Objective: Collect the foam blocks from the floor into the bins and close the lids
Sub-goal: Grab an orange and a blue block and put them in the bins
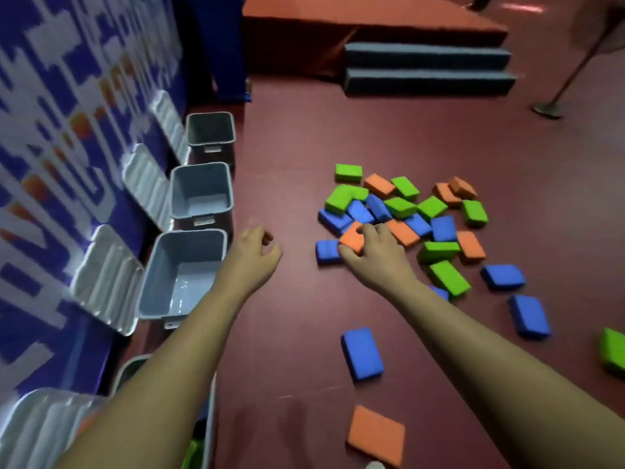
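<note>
While the left hand [257, 247] hangs loosely empty, the right hand [370, 247] grasps an orange block [350, 237].

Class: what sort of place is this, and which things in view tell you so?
Probably an indoor play or activity hall: a red floor, a raised platform with grey steps, and foam blocks scattered beside open grey bins.

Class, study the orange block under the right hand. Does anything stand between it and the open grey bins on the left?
Only the left hand, holding nothing, hangs between the orange block in the right hand and the grey bins. No blocks lie on that strip of floor, and the lids stand open.
</note>
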`<state>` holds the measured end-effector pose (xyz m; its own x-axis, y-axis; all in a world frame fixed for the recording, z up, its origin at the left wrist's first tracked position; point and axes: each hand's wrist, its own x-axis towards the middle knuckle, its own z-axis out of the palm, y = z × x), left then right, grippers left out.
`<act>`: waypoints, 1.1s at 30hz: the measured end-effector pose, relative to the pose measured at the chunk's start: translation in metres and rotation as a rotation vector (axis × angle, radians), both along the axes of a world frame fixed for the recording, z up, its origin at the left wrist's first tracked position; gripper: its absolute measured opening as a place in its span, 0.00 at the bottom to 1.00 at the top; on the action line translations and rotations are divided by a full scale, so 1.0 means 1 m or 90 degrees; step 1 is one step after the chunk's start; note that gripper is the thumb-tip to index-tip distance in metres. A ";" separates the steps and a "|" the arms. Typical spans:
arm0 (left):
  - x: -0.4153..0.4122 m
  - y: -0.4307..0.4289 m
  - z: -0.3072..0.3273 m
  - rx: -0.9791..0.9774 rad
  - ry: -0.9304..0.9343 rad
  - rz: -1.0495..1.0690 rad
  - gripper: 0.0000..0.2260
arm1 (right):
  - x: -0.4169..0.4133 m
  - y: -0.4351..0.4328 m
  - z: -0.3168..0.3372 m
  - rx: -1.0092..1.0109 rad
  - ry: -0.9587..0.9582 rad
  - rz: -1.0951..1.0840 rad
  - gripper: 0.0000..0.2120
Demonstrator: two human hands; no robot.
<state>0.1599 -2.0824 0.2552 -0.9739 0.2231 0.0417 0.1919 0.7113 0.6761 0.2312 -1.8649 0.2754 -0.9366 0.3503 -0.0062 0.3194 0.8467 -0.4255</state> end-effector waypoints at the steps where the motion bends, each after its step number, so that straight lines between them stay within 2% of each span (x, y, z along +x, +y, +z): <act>1: 0.003 0.031 -0.008 -0.004 -0.013 -0.034 0.09 | 0.014 0.027 -0.007 0.001 -0.014 -0.032 0.24; 8: 0.050 0.220 -0.099 -0.054 -0.109 -0.194 0.09 | 0.095 0.194 -0.091 -0.022 -0.123 -0.165 0.26; 15: 0.098 0.343 -0.262 -0.086 -0.195 -0.223 0.07 | 0.128 0.305 -0.247 -0.013 -0.262 -0.135 0.27; 20: 0.123 0.361 -0.421 -0.150 -0.288 -0.230 0.03 | 0.152 0.326 -0.405 -0.052 -0.352 -0.120 0.26; 26: 0.153 0.361 -0.626 -0.249 -0.404 -0.260 0.05 | 0.186 0.326 -0.623 -0.106 -0.473 -0.130 0.28; 29: 0.168 0.355 -0.703 -0.278 -0.459 -0.264 0.06 | 0.206 0.321 -0.706 -0.166 -0.521 -0.169 0.28; 31: 0.180 0.350 -0.758 -0.317 -0.508 -0.239 0.10 | 0.221 0.317 -0.768 -0.253 -0.550 -0.230 0.29; 33: 0.190 0.343 -0.804 -0.368 -0.568 -0.170 0.18 | 0.237 0.312 -0.820 -0.330 -0.574 -0.312 0.28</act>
<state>0.3495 -1.7395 -0.5490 -0.5194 0.1901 -0.8331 -0.0055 0.9742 0.2257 0.4680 -1.5533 -0.5449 -0.2826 0.4353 -0.8548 0.9313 0.3381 -0.1357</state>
